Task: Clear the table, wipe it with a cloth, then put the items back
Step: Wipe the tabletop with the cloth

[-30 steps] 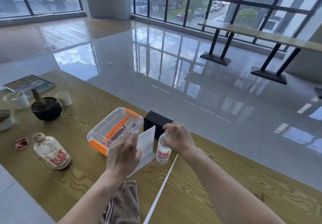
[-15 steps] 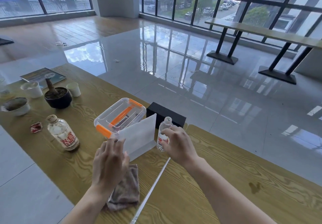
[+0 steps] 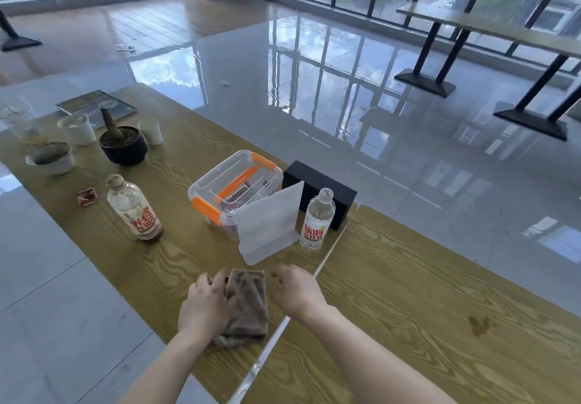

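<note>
Between hands: brown cloth (image 3: 246,304), left hand (image 3: 206,304) gripping its edge, right hand (image 3: 295,292) loose, empty beside it. Risk: wiping sweep topples water bottle (image 3: 316,219), white stand (image 3: 268,226) just ahead on uncleared tabletop (image 3: 424,278).

A brown cloth (image 3: 246,304) lies crumpled flat near the wood-grain surface's (image 3: 424,309) near edge. Beyond it stand a clear orange-latched box (image 3: 234,188), a frosted plastic stand (image 3: 268,224) and two red-labelled bottles (image 3: 316,219), all upright.

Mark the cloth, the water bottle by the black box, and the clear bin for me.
cloth (image 3: 248,304): head view, middle of the folded brown fabric.
water bottle (image 3: 315,219): head view, clear body above the label.
clear bin (image 3: 234,172): head view, its transparent lid.
</note>
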The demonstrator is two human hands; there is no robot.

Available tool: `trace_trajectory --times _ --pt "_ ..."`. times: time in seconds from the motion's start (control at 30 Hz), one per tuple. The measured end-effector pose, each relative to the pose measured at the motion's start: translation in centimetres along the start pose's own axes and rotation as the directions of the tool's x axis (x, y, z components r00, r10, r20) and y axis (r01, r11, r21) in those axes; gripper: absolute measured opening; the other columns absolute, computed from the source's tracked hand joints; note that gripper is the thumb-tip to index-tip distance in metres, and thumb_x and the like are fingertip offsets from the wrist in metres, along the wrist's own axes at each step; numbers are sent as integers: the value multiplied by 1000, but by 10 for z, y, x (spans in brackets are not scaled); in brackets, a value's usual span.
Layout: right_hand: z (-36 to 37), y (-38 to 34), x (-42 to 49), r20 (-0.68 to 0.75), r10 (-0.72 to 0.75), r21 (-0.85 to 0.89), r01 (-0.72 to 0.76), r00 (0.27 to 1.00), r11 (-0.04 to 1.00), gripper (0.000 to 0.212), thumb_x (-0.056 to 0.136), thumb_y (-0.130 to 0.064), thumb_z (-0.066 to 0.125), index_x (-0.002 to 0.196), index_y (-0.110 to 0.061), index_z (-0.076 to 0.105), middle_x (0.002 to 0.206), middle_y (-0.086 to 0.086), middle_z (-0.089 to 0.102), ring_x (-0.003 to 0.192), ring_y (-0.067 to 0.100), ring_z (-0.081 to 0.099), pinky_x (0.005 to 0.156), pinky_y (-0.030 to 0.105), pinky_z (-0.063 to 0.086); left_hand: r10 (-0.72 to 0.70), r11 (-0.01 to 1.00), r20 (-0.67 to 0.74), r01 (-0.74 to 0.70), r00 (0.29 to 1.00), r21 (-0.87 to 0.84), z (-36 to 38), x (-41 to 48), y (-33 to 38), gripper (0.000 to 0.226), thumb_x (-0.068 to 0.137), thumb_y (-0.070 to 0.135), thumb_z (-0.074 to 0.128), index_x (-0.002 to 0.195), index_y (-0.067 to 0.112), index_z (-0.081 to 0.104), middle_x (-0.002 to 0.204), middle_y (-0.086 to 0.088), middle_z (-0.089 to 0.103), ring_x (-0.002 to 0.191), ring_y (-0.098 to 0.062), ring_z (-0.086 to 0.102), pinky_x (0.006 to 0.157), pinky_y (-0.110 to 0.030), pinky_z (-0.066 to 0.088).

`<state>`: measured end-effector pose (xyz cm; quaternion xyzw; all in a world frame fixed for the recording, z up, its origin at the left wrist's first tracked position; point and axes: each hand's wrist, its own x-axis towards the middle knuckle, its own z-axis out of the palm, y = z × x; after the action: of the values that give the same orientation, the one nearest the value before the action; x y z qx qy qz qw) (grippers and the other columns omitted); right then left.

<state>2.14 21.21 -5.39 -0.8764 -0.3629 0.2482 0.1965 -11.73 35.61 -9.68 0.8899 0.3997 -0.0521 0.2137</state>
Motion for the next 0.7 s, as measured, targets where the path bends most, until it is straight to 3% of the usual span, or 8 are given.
trace_trajectory --times 0.17,0.33,0.47,0.6,0.7 --pt "27 -3 13 50 64 46 -67 997 997 31 93 -32 55 119 -16 60 115 9 66 104 30 61 86 39 52 7 1000 121 -10 993 19 16 12 -3 66 92 51 56 150 38 26 151 -16 31 134 -35 35 97 -44 47" --pt "54 -3 18 83 115 36 -118 990 992 43 87 -28 66 128 -18 53 116 9 65 106 31 60 84 39 51 67 993 62 -73 996 90 31 10 -11 60 90 41 60 145 34 37 128 -5 46 113 -27 42 85 -39 52" --pt "75 -7 18 29 98 -5 -98 995 995 42 88 -22 63 128 -24 51 116 11 61 107 33 57 89 40 49 111 977 21 -113 994 180 34 14 -15 40 88 39 61 125 27 55 108 -3 52 103 -25 47 75 -37 50" --pt "86 -8 16 -99 124 113 -113 987 987 39 84 -10 52 118 -29 60 106 6 64 98 28 60 82 37 51 171 985 -9 -171 985 30 33 18 -21 32 82 23 70 114 22 66 95 -1 57 93 -24 51 77 -35 46" --pt "81 1 5 -135 165 242 -129 977 962 30 85 -13 55 110 -27 63 104 1 57 92 24 59 78 32 50 236 968 -78 -241 968 -62 33 13 -17 29 75 11 74 104 16 73 85 -2 59 86 -26 55 71 -36 47"
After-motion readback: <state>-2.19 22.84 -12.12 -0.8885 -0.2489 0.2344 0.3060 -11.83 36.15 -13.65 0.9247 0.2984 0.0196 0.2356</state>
